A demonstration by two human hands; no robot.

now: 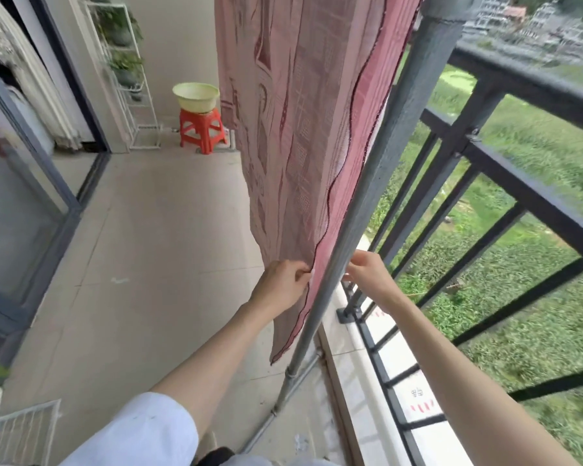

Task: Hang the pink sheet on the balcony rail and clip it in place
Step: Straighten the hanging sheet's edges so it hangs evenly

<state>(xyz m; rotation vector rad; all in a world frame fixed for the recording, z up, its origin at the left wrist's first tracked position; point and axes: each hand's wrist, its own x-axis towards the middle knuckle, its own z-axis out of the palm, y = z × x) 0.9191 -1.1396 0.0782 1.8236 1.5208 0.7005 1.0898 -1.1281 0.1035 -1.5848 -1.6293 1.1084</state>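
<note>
The pink sheet, patterned in darker red, hangs down from above the frame along a grey metal pole. My left hand pinches its dark-stitched edge low down, on the balcony side. My right hand is on the far side of the pole, fingers curled at the sheet's other layer; the pole hides what they hold. The sheet's bottom corner dangles below my hands near the floor. The black balcony rail runs to the right, apart from the sheet. No clip is visible.
A pale basin sits on a red stool at the far wall, beside a white plant rack. Glass sliding doors line the left. A white wire rack stands at the lower left. Tiled floor lies between.
</note>
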